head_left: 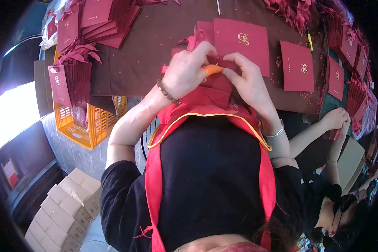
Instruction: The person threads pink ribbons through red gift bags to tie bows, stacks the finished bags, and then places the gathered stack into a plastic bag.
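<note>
- Crate, yellow plastic lattice, sat below the bench's near edge on the left; its contents could not be made out through the wall.
- Paper bags, dark red with ribbon handles, stood packed in a row just above the crate, at the bench's left corner.
- Cardboard boxes were stacked on the floor at lower left, all closed.
- Brown box stood near a co-worker's arm on the right; what it held could not be told.
- Bench carried a brown cloth. Its near edge ran just behind the wearer's hands.
- Folded red piece was held at that near edge, against the red apron.
- Left hand, with a bead bracelet, had its grip pressed down on the piece's top fold, fingers curled.
- Right hand, with a silver bangle, pinched the same fold from the other side. An orange tip showed between the two hands.
- Flat cover with a gold monogram lay just beyond the hands, a second cover near it to the right, and a third further right.
- Loose pile of covers filled the far left.
- Bare cloth lay between that pile and the hands.
- Co-worker's hand worked at the right edge, well apart from the wearer's.
</note>
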Motion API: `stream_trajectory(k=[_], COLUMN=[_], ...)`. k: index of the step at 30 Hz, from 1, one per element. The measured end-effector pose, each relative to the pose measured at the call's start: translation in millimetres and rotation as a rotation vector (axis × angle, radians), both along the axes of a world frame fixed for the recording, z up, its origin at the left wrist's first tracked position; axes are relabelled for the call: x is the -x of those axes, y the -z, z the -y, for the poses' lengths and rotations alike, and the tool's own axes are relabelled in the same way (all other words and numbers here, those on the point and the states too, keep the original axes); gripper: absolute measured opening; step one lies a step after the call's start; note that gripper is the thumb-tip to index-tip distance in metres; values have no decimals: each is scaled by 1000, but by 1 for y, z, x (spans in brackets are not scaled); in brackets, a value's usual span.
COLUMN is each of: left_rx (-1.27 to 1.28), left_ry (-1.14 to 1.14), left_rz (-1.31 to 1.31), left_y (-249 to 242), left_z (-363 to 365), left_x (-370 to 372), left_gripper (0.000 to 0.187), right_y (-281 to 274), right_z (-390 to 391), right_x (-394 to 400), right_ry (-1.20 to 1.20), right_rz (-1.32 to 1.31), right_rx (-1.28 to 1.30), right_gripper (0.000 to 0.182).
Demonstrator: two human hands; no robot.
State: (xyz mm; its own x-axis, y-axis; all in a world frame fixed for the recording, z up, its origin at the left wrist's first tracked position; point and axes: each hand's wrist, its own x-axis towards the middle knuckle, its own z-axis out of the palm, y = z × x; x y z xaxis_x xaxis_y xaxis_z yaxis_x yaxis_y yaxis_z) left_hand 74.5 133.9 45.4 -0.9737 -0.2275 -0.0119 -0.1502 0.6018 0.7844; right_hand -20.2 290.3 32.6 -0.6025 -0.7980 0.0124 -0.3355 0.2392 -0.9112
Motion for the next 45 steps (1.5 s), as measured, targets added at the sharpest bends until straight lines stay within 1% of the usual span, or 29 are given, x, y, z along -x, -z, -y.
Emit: stream_trajectory(k=[1, 3, 4, 6, 7, 8, 10, 11, 12, 14, 16, 18, 19, 20, 22, 24, 27, 29, 30, 31, 32, 33, 34, 37, 38, 40, 42, 44, 45], left_rx=[0, 294, 292, 496, 484, 486, 228, 207, 207, 197, 139, -37, -125, -126, -304, -355, -347, -215, -212, -289, -366, -493, -535, -556, -585, -607, -638, -566, -585], left_ry=[0, 27, 23, 54, 61, 57, 180, 233, 233, 299, 326, 327, 353, 353, 376, 401, 392, 268, 267, 158, 49, -83, -116, -103, -86, -84, -77, -56, -75], left_rz=[0, -1, 0, -316, -251, -248, -158, -127, -126, 29, 79, 368, 338, 338, 446, 446, 441, 388, 389, 274, 159, 115, 114, 186, 171, 187, 198, 236, 217], left_y=[-4, -10, -8, -3, -8, -6, 1, 4, 0, -10, -10, -19, -14, -12, -10, 0, 3, -1, 3, 11, 16, 10, 13, 3, 17, 5, -2, -3, 0], left_z=[0, 0, 1, 5, 6, 9, 23, 31, 33, 38, 40, 42, 44, 44, 46, 47, 42, 36, 37, 38, 39, 43, 50, 54, 60, 58, 55, 53, 51], left_x=[0, 0, 1, 3, 3, 3, 6, 8, 9, 12, 19, 27, 30, 32, 38, 41, 42, 38, 38, 38, 38, 41, 42, 36, 36, 36, 40, 47, 50], left_gripper=[29, 25, 25, 25, 21, 21, 14, 11, 11, 15, 17, 21, 22, 22, 21, 19, 19, 18, 18, 17, 16, 15, 16, 16, 15, 15, 14, 13, 12], right_y=[0, 0, 2, 1, -1, -3, -5, -5, -5, -5, -4, -2, -1, 0, -1, -5, -6, -5, -4, -7, -11, -14, -13, -13, -14, -13, -10, -7, -6], right_z=[0, -1, -1, -1, -2, -2, -2, -1, 0, 3, 5, 5, 4, 4, 4, 4, 2, 1, 1, 0, -1, -3, -4, -3, -2, 0, 3, 2, 2], right_x=[-1, -2, -2, -3, -4, -4, -7, -8, -7, -11, -13, -14, -15, -17, -19, -21, -19, -15, -13, -13, -13, -12, -13, -11, -10, -12, -11, -10, -9], right_ry=[-10, -19, -10, -9, -14, -20, -25, -25, -26, -27, -32, -25, -27, -12, 5, 28, 25, 30, 34, 36, 15, -8, -9, 7, 9, 13, -4, -10, -17], right_rz=[-8, -17, -62, -104, -85, -67, -77, -85, -112, -150, -191, -265, -266, -280, -293, -209, -226, -201, -175, -174, -88, -4, -4, -3, 36, 81, -29, -35, -38], right_rx=[20, 40, 32, 30, 19, 7, 21, 34, 33, 33, 34, 43, 42, 29, 14, -16, -25, 7, 37, 39, -1, -41, -43, 9, -23, -51, 27, 44, 63], right_gripper=[23, 22, 22, 21, 21, 21, 21, 21, 19, 18, 17, 15, 15, 15, 15, 14, 16, 17, 19, 19, 21, 22, 22, 22, 22, 22, 21, 21, 21])
